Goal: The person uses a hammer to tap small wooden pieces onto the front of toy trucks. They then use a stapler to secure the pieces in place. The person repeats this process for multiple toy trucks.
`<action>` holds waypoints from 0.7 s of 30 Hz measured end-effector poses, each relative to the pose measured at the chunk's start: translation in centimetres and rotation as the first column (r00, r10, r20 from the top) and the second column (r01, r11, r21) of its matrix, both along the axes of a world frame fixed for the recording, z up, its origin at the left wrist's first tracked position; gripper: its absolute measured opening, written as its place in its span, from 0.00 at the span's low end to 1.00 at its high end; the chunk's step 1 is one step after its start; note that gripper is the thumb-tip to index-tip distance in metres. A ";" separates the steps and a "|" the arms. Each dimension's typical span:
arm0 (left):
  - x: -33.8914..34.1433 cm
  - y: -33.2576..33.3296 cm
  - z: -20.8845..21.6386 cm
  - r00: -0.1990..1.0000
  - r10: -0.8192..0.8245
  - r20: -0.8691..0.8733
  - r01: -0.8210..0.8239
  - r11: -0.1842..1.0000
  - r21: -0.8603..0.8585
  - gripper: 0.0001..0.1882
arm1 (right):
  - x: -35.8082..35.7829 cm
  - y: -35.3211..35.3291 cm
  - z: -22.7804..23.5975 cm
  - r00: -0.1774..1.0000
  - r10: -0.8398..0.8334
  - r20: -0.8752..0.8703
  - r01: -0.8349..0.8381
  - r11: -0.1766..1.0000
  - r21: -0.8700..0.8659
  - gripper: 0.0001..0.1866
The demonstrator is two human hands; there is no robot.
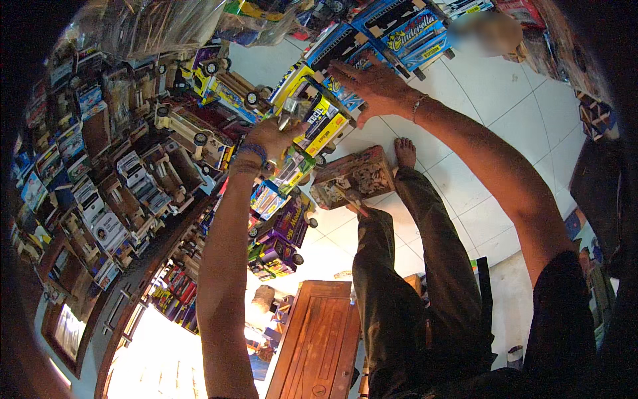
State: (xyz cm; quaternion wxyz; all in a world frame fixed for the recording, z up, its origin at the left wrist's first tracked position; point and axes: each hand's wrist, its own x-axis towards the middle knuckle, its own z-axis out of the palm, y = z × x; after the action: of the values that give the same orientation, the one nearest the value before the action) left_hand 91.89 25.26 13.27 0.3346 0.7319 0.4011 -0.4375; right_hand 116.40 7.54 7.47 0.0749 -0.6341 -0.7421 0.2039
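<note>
White tile floor (492, 86), toy trucks all round; left hand (271, 136) fingers gripping yellow/black toy truck (319, 120), right hand (372, 83) fingers spread flat on its top

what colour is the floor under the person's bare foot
White square tiles with thin dark grout lines, under the bare foot; best seen in the head view.

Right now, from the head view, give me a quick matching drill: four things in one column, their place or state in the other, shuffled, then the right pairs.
Things:
1. left hand
2. right hand
3. wooden box
4. bare foot

Places or states:
A. on the white tiled floor, toes up in the picture
B. gripping the yellow and black toy truck
C. spread flat on the blue toy truck
D. on the floor beside the foot

Pairs: 1-B, 2-C, 3-D, 4-A
</note>
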 end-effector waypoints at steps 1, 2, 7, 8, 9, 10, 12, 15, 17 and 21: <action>0.6 0.4 0.5 1.000 -0.028 0.008 0.028 0.999 0.027 0.43 | 0.4 -0.3 -0.1 1.000 0.003 0.024 -0.002 0.999 -0.049 0.75; 1.5 1.1 0.7 0.997 -0.059 0.044 0.056 0.996 0.063 0.45 | 0.7 -0.5 -0.3 1.000 0.006 0.010 -0.006 1.000 0.007 0.74; 5.7 2.5 -0.3 0.940 -0.329 0.091 0.302 0.925 0.231 0.46 | 0.6 -0.1 -1.3 1.000 0.019 0.018 -0.019 1.000 -0.013 0.68; 6.5 2.7 -0.8 0.951 -0.304 0.052 0.290 0.939 0.182 0.47 | 0.5 0.1 -1.4 0.999 0.014 0.032 -0.014 1.000 -0.018 0.68; 7.0 2.8 -1.2 0.934 -0.353 0.055 0.338 0.923 0.183 0.48 | 0.4 0.2 -1.6 0.999 0.004 0.033 -0.004 1.000 -0.011 0.67; 7.4 3.0 -1.6 0.916 -0.396 0.066 0.378 0.905 0.193 0.48 | 0.4 0.3 -1.7 0.999 -0.003 0.035 0.004 1.000 -0.007 0.66; 7.8 3.2 -1.9 0.948 -0.317 0.017 0.312 0.942 0.125 0.50 | 0.4 0.3 -1.9 1.000 -0.005 0.013 0.005 1.000 0.011 0.65; 8.4 3.4 -1.8 0.925 -0.370 -0.090 0.378 0.922 0.086 0.50 | 0.6 0.1 -2.1 1.000 -0.006 -0.013 0.006 0.999 0.039 0.62; 8.5 3.5 -1.3 0.900 -0.436 -0.013 0.435 0.896 0.089 0.52 | 0.7 0.1 -2.2 1.000 0.001 -0.019 -0.001 1.000 0.019 0.62; 9.3 3.2 -0.3 0.858 -0.488 -0.159 0.500 0.865 0.041 0.53 | 0.7 0.1 -2.4 1.000 -0.014 -0.021 0.014 0.999 0.032 0.60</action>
State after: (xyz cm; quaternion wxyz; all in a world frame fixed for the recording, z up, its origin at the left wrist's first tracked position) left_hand 101.19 28.49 12.96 0.1516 0.7898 0.2402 -0.5437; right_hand 117.14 7.59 5.06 0.0941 -0.6359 -0.7400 0.1979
